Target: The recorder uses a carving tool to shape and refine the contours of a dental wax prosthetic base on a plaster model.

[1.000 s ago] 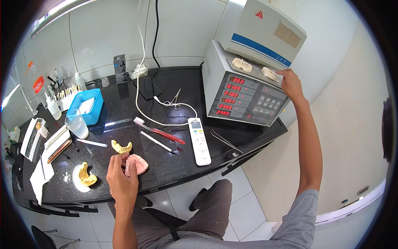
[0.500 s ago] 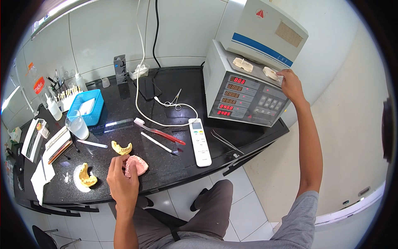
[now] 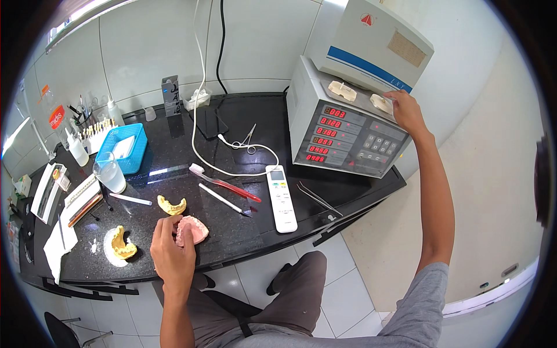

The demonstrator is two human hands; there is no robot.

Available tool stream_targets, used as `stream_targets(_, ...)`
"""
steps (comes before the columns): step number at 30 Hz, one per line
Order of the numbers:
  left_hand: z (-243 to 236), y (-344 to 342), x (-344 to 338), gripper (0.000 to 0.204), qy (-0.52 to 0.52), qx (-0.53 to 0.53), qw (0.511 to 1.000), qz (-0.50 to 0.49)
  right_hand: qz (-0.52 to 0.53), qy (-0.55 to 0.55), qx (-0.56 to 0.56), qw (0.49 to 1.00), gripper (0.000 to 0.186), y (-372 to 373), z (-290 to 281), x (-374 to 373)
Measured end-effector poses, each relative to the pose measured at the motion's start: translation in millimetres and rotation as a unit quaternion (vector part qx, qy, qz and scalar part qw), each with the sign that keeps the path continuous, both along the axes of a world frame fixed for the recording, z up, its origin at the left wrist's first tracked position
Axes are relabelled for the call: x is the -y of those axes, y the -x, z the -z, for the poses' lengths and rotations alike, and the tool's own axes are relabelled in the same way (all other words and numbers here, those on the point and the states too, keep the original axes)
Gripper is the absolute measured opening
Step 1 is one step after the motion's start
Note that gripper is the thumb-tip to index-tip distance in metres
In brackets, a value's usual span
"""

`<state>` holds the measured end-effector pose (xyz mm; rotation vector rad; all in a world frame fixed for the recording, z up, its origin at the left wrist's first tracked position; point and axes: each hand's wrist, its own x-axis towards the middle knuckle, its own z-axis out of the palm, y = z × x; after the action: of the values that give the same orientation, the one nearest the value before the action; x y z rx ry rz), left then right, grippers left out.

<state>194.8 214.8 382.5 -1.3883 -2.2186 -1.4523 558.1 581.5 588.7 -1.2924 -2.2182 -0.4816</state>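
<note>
My left hand [image 3: 173,252] is closed on a pink dental cast [image 3: 195,231] at the counter's front edge. Two yellow casts lie beside it, one [image 3: 172,206] just above and one [image 3: 123,246] to the left on a white patch. At the upper right stands a grey machine [image 3: 304,127] with red digital displays, a keypad and a raised hood [image 3: 371,40]. My right hand [image 3: 406,113] reaches its top, fingers pinched at the far edge of a cream piece [image 3: 380,103]; their tips are partly hidden. Another cream piece [image 3: 342,91] sits to its left.
The black counter [image 3: 243,243] holds a white remote [image 3: 281,203], red toothbrush [image 3: 238,190], pen, tweezers [image 3: 319,200], scissors, cords, a blue basket [image 3: 110,162], water glass, bottles, palettes and paper. A black stool [image 3: 64,333] stands lower left, a pale door [image 3: 487,203] at right.
My right hand's fingertips have risen slightly at the cream piece. Some red displays dimmed half a second ago and show lit now. My left hand stays on the pink cast.
</note>
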Motion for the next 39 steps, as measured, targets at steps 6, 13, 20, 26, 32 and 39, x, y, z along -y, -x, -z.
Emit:
stream_targets(6, -2.1, -1.4, -0.3, 0.015, -0.001, 0.002, 1.000, -0.001, 0.024, 0.018, -0.028, 0.999, 0.018, -0.3, -10.8, -16.1)
stream_targets(13, -0.2, -0.6, -0.5, 0.015, 0.000, 0.007, 1.000, -0.007, 0.058, 0.101, -0.019, 0.993, 0.023, 1.1, -17.8, -34.2)
stream_targets(20, -1.3, -0.9, -1.0, 0.015, 0.001, 0.010, 1.000, -0.006, 0.080, 0.088, -0.006, 0.993, 0.026, 10.0, -19.2, -28.2)
stream_targets(26, -0.2, -0.6, -1.6, 0.014, 0.004, -0.002, 1.000, -0.007, 0.020, -0.008, -0.089, 0.996, 0.026, 1.1, -21.9, -24.6)
stream_targets(32, 0.8, 0.6, -0.6, 0.014, 0.008, -0.009, 1.000, -0.011, 0.111, 0.097, -0.043, 0.988, 0.025, 14.6, -27.7, -15.2)
stream_targets(39, -0.9, -1.3, -1.5, 0.015, 0.004, 0.009, 1.000, -0.009, 0.036, 0.077, -0.038, 0.996, 0.023, -5.0, -13.0, -41.7)
